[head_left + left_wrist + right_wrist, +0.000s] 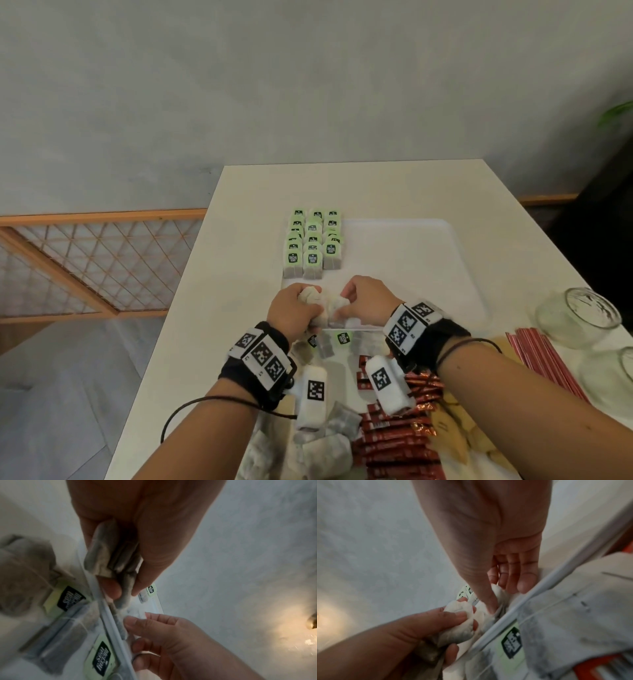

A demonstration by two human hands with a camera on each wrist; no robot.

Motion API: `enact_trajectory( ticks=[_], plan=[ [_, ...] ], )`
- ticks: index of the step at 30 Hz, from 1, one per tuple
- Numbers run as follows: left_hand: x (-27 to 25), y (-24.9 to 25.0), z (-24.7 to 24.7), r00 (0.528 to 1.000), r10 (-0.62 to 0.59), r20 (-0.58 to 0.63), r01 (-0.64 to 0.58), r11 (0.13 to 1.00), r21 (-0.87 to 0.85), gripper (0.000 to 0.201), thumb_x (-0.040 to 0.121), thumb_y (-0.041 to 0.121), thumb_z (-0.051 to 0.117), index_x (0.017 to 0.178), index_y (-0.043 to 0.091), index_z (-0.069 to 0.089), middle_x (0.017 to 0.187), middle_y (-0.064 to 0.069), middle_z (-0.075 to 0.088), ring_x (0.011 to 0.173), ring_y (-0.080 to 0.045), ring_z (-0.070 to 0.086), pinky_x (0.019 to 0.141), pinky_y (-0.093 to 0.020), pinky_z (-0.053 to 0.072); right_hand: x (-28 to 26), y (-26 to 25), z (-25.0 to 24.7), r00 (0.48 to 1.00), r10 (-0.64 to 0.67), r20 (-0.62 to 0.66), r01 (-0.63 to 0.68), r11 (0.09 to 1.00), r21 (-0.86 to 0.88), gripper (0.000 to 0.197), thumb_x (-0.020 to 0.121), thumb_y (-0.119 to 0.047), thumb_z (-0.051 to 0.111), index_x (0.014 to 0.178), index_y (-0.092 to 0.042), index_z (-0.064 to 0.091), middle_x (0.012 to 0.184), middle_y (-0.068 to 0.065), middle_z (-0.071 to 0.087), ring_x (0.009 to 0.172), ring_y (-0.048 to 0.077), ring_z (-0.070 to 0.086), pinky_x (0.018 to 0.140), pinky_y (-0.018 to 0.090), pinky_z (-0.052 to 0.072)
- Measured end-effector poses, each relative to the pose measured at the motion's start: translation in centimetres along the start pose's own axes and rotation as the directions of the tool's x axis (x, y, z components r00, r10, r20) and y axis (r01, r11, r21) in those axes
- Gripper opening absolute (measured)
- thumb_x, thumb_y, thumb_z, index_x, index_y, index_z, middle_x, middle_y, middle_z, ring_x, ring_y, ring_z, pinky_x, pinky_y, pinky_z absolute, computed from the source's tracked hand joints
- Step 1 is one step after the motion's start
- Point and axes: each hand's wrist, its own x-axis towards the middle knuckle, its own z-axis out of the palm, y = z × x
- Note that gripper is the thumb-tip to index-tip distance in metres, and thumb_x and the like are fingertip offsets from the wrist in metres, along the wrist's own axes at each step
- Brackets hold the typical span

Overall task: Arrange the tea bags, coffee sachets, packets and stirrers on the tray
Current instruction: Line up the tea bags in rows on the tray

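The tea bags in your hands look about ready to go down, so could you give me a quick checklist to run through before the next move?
1. Left hand grips a bunch of tea bags: ok.
2. Right hand pinches one bag off that bunch: ok.
3. Bare tray beside the three rows of tea bags: ok.
4. Tag of the pinched bag facing up like the rows: cannot tell, it is hidden by fingers.
5. Strings untangled within the bunch: cannot tell.
6. Coffee sachets and stirrers on the tray: not ok, they lie on the table.
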Motion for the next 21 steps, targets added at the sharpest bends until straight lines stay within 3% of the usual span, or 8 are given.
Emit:
enact_trajectory(
  ticks=[4,6,8,12,17,21],
  plan=[
    [-0.2,0.4,0.4,0.99,0.123,-0.074,-0.115,0.988,0.101,0.024,0.082,0.006,0.069,0.101,0.019,0.068,0.085,-0.002,0.065,0.059,-0.017,0.063,0.047,-0.026,0.054,-0.5,0.3,-0.3,0.999,-0.002,-0.039,0.011,0.973,0.232,0.015,0.087,-0.009,0.066,0.092,-0.014,0.054,0.08,0.005,0.06,0.059,0.013,0.061,0.057,0.029,0.056],
    [-0.3,0.7,0.8,0.981,0.18,-0.068,-0.163,0.967,0.196,0.025,0.081,0.013,0.071,0.105,0.02,0.069,0.089,0.001,0.066,0.068,-0.019,0.066,0.061,-0.037,0.06,-0.9,0.2,-0.5,0.995,-0.004,-0.097,0.032,0.955,0.296,0.017,0.086,-0.008,0.066,0.097,-0.013,0.054,0.08,0.007,0.061,0.058,0.013,0.063,0.056,0.026,0.054],
    [-0.6,1.2,1.3,0.979,0.199,-0.039,-0.185,0.955,0.23,0.028,0.082,0.017,0.072,0.11,0.021,0.069,0.093,-0.001,0.067,0.073,-0.02,0.068,0.065,-0.041,0.061,-1.1,-0.1,-0.8,0.99,-0.014,-0.137,0.061,0.936,0.347,0.021,0.085,-0.006,0.066,0.101,-0.013,0.055,0.079,0.008,0.063,0.06,0.014,0.064,0.059,0.028,0.056],
    [-1.1,2.0,2.4,0.973,0.229,-0.005,-0.223,0.952,0.211,0.027,0.082,0.02,0.075,0.109,0.02,0.07,0.088,-0.003,0.07,0.068,-0.025,0.07,0.056,-0.039,0.06,-1.4,-0.6,-1.0,0.986,-0.02,-0.166,0.092,0.894,0.438,0.019,0.085,-0.008,0.065,0.101,-0.014,0.059,0.077,0.008,0.069,0.066,0.023,0.069,0.069,0.038,0.06],
    [-0.9,2.4,2.4,0.976,0.218,-0.013,-0.212,0.963,0.168,0.018,0.087,0.021,0.071,0.104,0.017,0.07,0.085,-0.001,0.066,0.06,-0.016,0.065,0.045,-0.026,0.054,-1.8,-0.9,-1.8,0.991,-0.027,-0.129,0.091,0.85,0.519,0.017,0.09,-0.003,0.054,0.105,-0.008,0.061,0.077,0.01,0.069,0.062,0.018,0.065,0.059,0.026,0.055],
    [-0.6,2.5,1.7,0.983,0.18,-0.015,-0.178,0.979,0.099,0.014,0.09,0.018,0.068,0.103,0.015,0.069,0.082,-0.003,0.064,0.054,-0.015,0.059,0.035,-0.013,0.038,-1.4,-0.1,-2.3,0.982,-0.027,-0.186,0.117,0.862,0.493,0.013,0.092,-0.01,0.058,0.103,-0.011,0.065,0.083,0.004,0.063,0.063,0.016,0.06,0.06,0.027,0.052]
  ],
)
